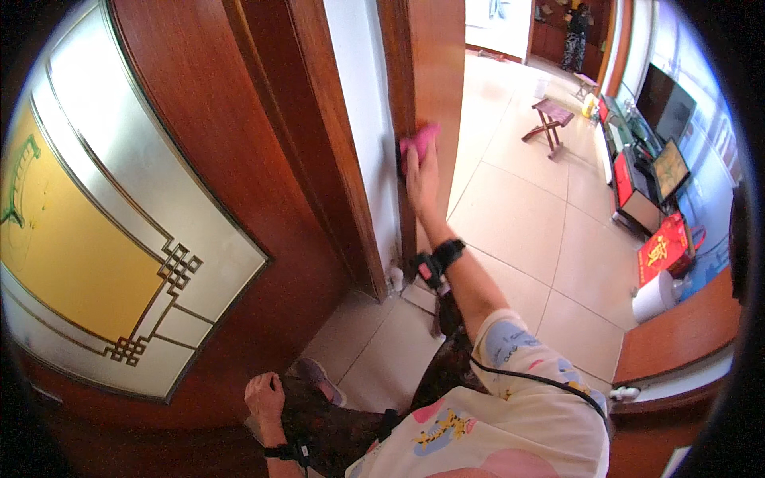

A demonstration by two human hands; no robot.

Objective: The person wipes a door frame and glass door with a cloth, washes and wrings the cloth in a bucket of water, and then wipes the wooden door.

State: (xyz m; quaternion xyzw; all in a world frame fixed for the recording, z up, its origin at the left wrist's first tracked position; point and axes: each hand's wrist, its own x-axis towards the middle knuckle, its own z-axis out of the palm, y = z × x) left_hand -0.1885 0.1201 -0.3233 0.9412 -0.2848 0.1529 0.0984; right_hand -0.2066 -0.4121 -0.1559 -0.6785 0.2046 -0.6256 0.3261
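Note:
My right hand [422, 185] is stretched out ahead of me and presses a pink cloth [425, 138] against the wooden door frame [399, 77]. Part of the cloth is covered by my fingers. Low in front of my body, my left hand [264, 394] hangs loosely curled with nothing visible in it. The nearest thing to it is a reddish-brown wooden door [227, 293] with a gold and silver decorative panel [83, 239].
A folding stool [551, 116] stands on the tiled floor [526, 221]. Along the right wall are a low cabinet [636, 197], a television [666, 101], a red gift bag [663, 251] and a white cylindrical container [654, 299]. Another person [577, 36] stands in the far doorway.

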